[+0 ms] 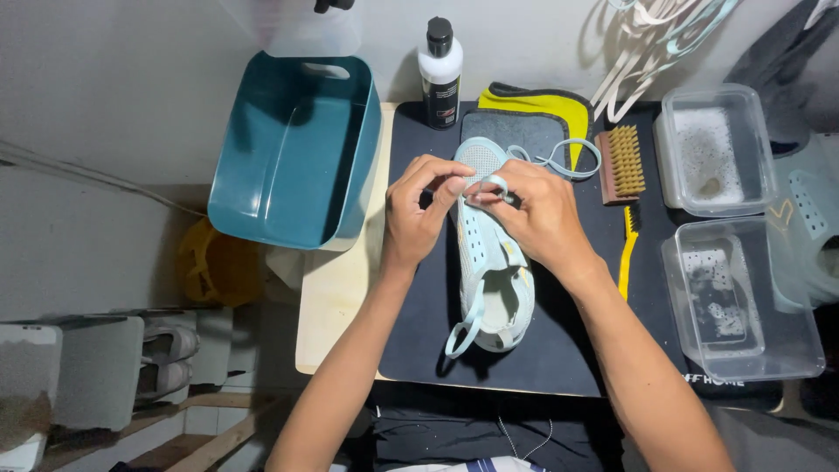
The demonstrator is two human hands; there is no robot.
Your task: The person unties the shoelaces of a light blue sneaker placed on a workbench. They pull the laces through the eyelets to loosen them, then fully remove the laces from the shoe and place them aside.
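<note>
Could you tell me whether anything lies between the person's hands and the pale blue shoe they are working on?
Nothing visible does. The left hand and right hand are already on the pale blue shoe, fingers at its lace near the toe. The brushes and tubs lie off to the side.

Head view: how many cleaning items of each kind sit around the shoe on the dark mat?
Clear plastic tubs: 2, upper and lower
Brushes: 2, brown wooden and yellow-handled
White black-capped bottle: 1
Teal plastic basin: 1
Yellow-and-grey cloth: 1
Total: 7
</note>
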